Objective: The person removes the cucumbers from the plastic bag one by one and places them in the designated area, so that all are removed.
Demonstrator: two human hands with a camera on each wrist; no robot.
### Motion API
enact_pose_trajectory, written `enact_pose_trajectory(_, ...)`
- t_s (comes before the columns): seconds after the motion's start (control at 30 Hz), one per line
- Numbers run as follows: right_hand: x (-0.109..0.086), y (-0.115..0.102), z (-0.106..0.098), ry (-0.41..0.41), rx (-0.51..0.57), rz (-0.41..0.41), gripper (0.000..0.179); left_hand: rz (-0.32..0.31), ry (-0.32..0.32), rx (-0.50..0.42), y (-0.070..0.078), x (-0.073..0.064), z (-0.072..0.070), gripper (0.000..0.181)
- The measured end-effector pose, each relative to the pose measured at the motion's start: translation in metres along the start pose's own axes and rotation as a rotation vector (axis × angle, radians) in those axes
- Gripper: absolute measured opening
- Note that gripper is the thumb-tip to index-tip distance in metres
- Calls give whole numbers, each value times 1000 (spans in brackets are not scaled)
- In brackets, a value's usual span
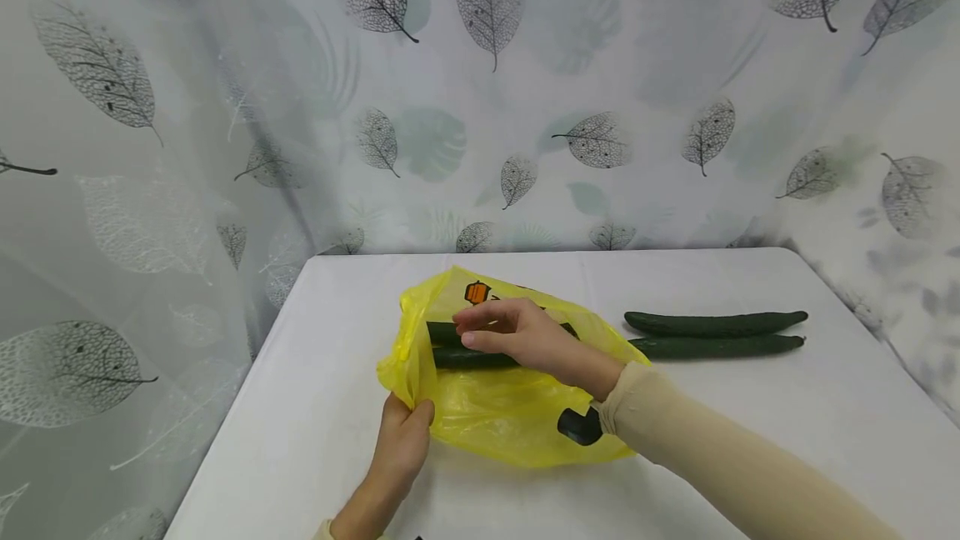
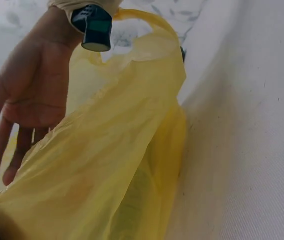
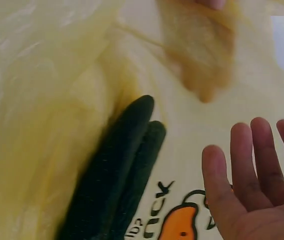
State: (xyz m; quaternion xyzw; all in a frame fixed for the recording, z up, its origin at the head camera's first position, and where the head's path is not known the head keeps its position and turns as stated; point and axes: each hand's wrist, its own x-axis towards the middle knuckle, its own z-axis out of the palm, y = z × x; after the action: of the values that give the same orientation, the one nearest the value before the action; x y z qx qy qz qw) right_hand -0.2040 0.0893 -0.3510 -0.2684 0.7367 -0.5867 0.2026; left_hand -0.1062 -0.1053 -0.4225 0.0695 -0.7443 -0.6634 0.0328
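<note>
A yellow plastic bag (image 1: 517,423) lies on the table with its mouth toward the left. My left hand (image 1: 401,444) pinches the near edge of that mouth between thumb and fingers. Inside the bag two dark green cucumbers (image 3: 107,180) lie side by side, their ends facing the opening. Over them is my right hand (image 1: 525,340), holding nothing, its fingers extended and spread in the right wrist view. Two more cucumbers, a far one (image 1: 712,324) and a near one (image 1: 720,347), rest on the table right of the bag; the bag partly hides the near one's left end.
The table (image 1: 315,373) has a white cover. Behind and beside it hangs a pale curtain (image 1: 480,90) with leaf prints. A dark wrist camera (image 2: 96,30) hangs under my right wrist, close to the bag.
</note>
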Motion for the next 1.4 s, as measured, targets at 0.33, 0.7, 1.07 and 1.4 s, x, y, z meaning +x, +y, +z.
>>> enact_pose_trajectory(0.33,14,32,5,75,-249,56,42,-11,-1,15,-2,3,0,37)
enact_pose_trajectory(0.7,17,51,4,169,-567,165,45,3,-18,10,-5,4,-1,40)
enact_pose_trajectory(1.07,16,69,0,170,-743,173,49,-7,-13,22,-3,3,-1,39)
enact_pose_trajectory(1.4,13,75,1,160,-817,150,46,-13,-13,16,-2,1,0,37)
